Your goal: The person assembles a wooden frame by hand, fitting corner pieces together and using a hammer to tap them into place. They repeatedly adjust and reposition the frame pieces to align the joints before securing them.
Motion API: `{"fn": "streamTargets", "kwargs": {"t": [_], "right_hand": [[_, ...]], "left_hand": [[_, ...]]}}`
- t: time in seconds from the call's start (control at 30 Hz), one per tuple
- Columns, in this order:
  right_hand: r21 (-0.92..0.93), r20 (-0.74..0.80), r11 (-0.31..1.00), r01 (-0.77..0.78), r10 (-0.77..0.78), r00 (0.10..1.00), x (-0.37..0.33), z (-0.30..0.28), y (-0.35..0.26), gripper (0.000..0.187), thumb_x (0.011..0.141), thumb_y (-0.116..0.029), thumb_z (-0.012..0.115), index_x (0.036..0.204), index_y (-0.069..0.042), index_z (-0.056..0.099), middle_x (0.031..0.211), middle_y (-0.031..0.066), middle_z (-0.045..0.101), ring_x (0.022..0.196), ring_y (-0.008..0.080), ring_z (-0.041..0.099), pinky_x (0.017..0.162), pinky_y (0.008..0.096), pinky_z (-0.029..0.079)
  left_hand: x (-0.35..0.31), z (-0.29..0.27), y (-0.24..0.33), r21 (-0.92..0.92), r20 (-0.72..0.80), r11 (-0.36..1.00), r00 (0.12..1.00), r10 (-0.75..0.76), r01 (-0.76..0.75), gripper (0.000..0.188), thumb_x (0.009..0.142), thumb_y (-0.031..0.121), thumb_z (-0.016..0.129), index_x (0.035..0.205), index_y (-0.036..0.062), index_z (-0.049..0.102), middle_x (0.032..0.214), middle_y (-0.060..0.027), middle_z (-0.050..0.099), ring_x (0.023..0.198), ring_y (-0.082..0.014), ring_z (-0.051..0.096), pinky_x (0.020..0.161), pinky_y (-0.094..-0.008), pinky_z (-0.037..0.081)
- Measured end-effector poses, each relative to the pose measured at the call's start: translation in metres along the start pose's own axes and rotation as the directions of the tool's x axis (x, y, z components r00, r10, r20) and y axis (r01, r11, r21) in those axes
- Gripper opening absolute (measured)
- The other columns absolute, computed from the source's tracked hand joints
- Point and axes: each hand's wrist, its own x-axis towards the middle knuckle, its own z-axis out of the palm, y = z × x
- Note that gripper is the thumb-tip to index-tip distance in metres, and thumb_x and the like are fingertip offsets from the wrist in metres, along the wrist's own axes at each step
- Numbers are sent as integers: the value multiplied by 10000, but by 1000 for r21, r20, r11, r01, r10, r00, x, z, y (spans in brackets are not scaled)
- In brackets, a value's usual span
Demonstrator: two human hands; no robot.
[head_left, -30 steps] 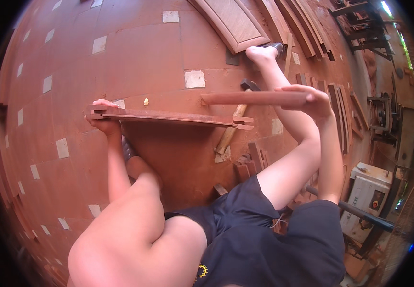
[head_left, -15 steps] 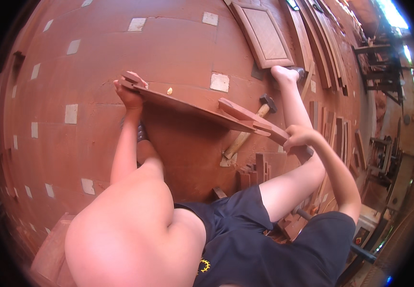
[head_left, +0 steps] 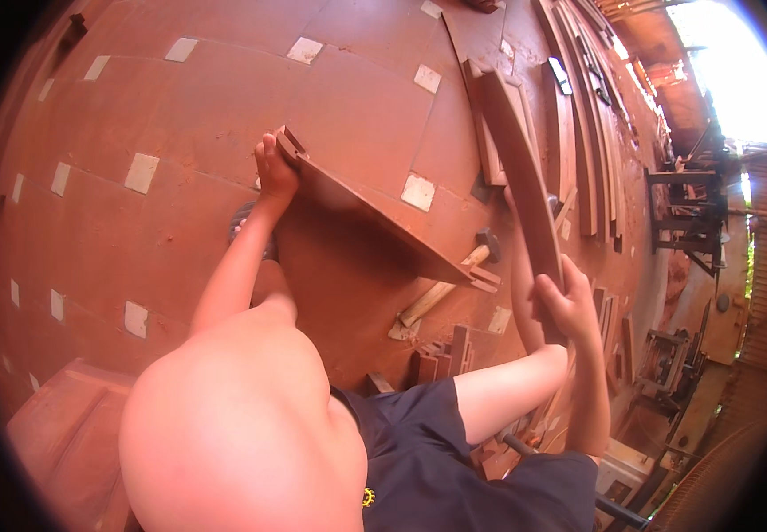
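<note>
My left hand (head_left: 277, 168) is closed around the far-left end of a thin reddish wooden panel (head_left: 374, 208), which is tilted up and casts a shadow on the floor. A slotted tongue shows at the panel's right end, close to a hammer (head_left: 432, 300) lying on the floor. In my right hand (head_left: 570, 301) is a long wooden rail (head_left: 525, 164), gripped by its near end and raised, its far end pointing away from me. The rail stands apart from the panel. Its lower end is partly hidden by my fingers.
A framed wooden door panel (head_left: 481, 133) lies beyond the rail, partly covered by it. Long planks (head_left: 587, 151) lie along the right side. Short wooden blocks (head_left: 445, 355) are near my shorts. Dark metal stands (head_left: 689, 208) are at the far right.
My right hand has lifted the rail off the panel's right end and swung it upright, away from me. My left hand keeps its hold on the panel. The view has shifted.
</note>
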Motion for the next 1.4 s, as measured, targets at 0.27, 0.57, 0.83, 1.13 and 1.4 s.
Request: {"fn": "streamTargets", "kwargs": {"t": [0.27, 0.57, 0.83, 1.13, 1.4], "right_hand": [[-607, 207, 562, 562, -571, 795, 50, 64, -29, 385, 741, -229, 835, 882, 14, 572, 979, 228, 628, 1067, 462, 555, 886, 497, 455], [-490, 204, 775, 398, -342, 917, 63, 79, -22, 428, 668, -337, 842, 906, -24, 672, 1185, 298, 576, 1269, 526, 377, 1053, 608, 287], [-443, 235, 801, 403, -331, 914, 68, 71, -19, 399, 703, -305, 824, 898, 5, 667, 1199, 337, 544, 1254, 520, 398, 1041, 597, 279], [-577, 265, 690, 437, -348, 899, 71, 65, -12, 416, 713, -306, 832, 909, 15, 655, 1295, 409, 459, 1255, 529, 394, 1050, 585, 276], [-594, 216, 624, 508, -485, 847, 68, 74, -16, 399, 705, -284, 838, 876, 13, 635, 1282, 394, 456, 1234, 533, 393, 1039, 587, 294]], "left_hand": [[-2, 3, 4, 370, -24, 903, 969, 244, -218, 700, 1036, 521, 197, 837, 7, 629, 665, -105, 583, 645, -200, 571, 614, -363, 416], [-6, 17, 42, 189, 23, 966, 984, 177, -179, 610, 1042, 470, 225, 720, 8, 458, 601, -154, 442, 566, -269, 489, 572, -391, 360], [2, 24, 39, 247, 17, 946, 977, 212, -210, 609, 1048, 457, 214, 714, 5, 447, 604, -187, 455, 576, -337, 514, 570, -416, 363], [-1, 21, 52, 236, 68, 948, 977, 203, -214, 600, 1046, 446, 211, 712, -1, 431, 605, -210, 447, 575, -382, 499, 572, -433, 364], [1, 21, 45, 263, 65, 934, 970, 234, -243, 581, 1047, 429, 231, 719, -4, 437, 616, -221, 461, 606, -421, 517, 579, -451, 366]]}}
